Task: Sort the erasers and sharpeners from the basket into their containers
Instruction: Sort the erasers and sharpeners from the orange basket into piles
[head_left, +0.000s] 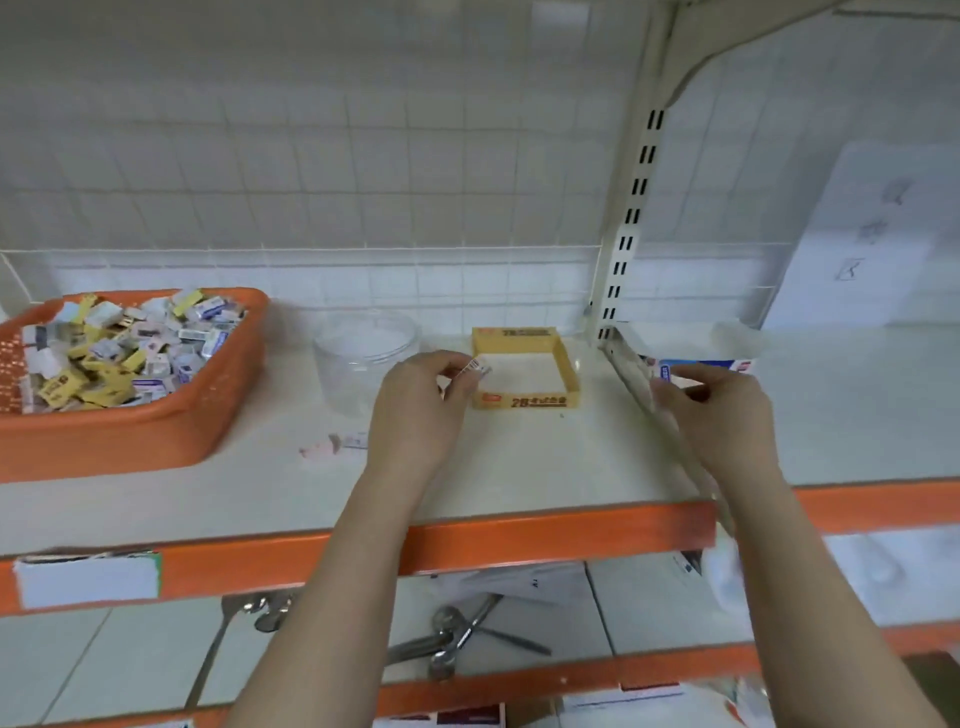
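Observation:
An orange basket (171, 415) heaped with several small yellow and white erasers and sharpeners (119, 348) sits at the left of the shelf. A clear round plastic container (358, 353) stands in the middle, and a yellow cardboard box (566, 364) with nothing visible inside stands to its right. My left hand (421, 410) pinches a small white-wrapped item (477, 368) at the yellow box's near left corner. My right hand (722, 410) pinches something small beside a white and blue box (701, 366) on the neighbouring shelf; the pinched thing is too hidden to name.
A small pink and white piece (332, 446) lies on the shelf near the basket. A metal divider rail (639, 384) and a slotted upright post (631, 223) separate the two shelves. The orange shelf edge (519, 535) runs across the front. Spoons (457, 634) lie on the lower shelf.

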